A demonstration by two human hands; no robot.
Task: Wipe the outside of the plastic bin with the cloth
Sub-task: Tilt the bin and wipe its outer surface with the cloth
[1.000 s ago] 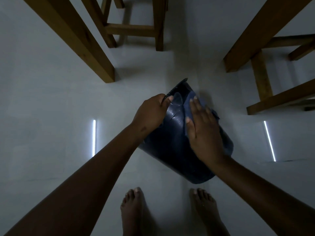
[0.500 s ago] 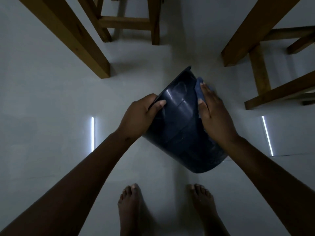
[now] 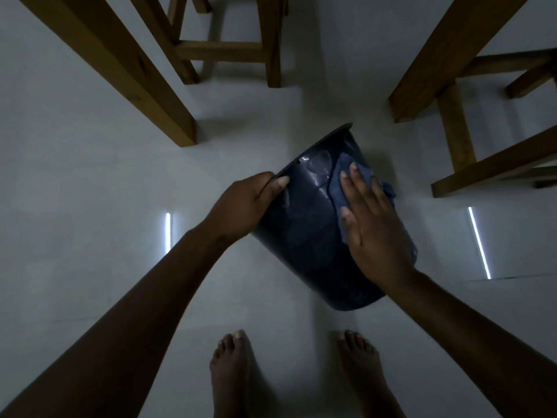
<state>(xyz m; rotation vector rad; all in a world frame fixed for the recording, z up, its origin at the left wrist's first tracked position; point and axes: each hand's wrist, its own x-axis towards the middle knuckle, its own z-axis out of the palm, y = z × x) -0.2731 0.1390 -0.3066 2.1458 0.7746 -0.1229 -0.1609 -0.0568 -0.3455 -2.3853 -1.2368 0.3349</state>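
The dark bin [image 3: 304,236] is tilted above the floor [image 3: 90,176]. The left hand [image 3: 241,206] grips its rim with closed fingers. The right hand [image 3: 373,224], fingers flat, presses the blue cloth [image 3: 339,182] on its side.

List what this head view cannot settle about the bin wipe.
- Bin interior: mouth faces away from the camera.
- Bin's far and under sides: hidden by its own body; wiped or not is unknown.
- Cloth: mostly covered by the right hand.
- Left hand fingers: curled over the rim, out of sight.
- Remaining dirt: picture too dark.
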